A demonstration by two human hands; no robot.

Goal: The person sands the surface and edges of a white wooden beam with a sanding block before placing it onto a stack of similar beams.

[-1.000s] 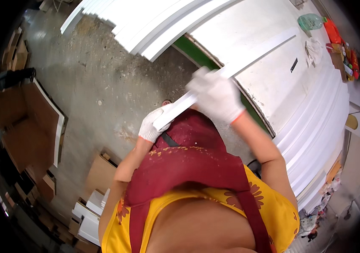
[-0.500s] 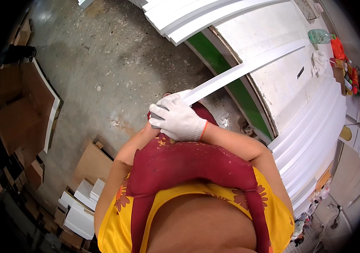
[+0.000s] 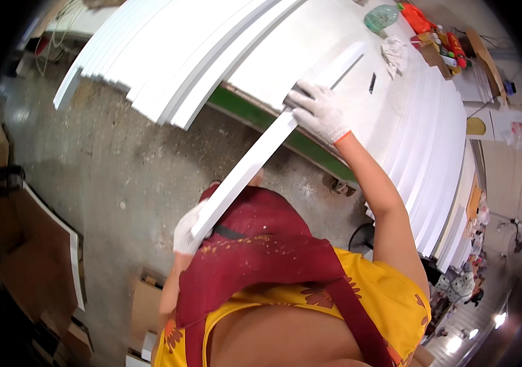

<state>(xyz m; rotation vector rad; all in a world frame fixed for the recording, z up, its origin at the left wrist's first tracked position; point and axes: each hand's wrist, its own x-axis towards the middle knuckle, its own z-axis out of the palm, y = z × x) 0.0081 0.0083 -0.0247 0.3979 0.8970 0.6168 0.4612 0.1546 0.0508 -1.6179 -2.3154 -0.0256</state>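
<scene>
A long white strip (image 3: 246,169) slants from my lap up onto the white-topped table. My left hand (image 3: 186,233), in a white knit glove, grips its near end beside the dark red apron; the fingers under the strip are hidden. My right hand (image 3: 320,114), gloved with an orange cuff, lies across the strip near the table edge. Its fingers are bent round a small grey block (image 3: 290,101), mostly hidden, held against the strip. Past that hand, the strip's far end rests on the tabletop (image 3: 273,67).
White strips (image 3: 169,55) lie stacked at the table's far left, their ends overhanging. More strips (image 3: 426,165) cover the right side. A black cutter-like tool (image 3: 372,82), a white rag (image 3: 394,56) and a green plastic bottle (image 3: 381,18) lie beyond. Brown cardboard (image 3: 34,244) stands at left.
My right hand has slid with the grey block from the strip's near end, away over the table edge. The left hand, formerly beneath it, now shows at the near end. The view has turned.
</scene>
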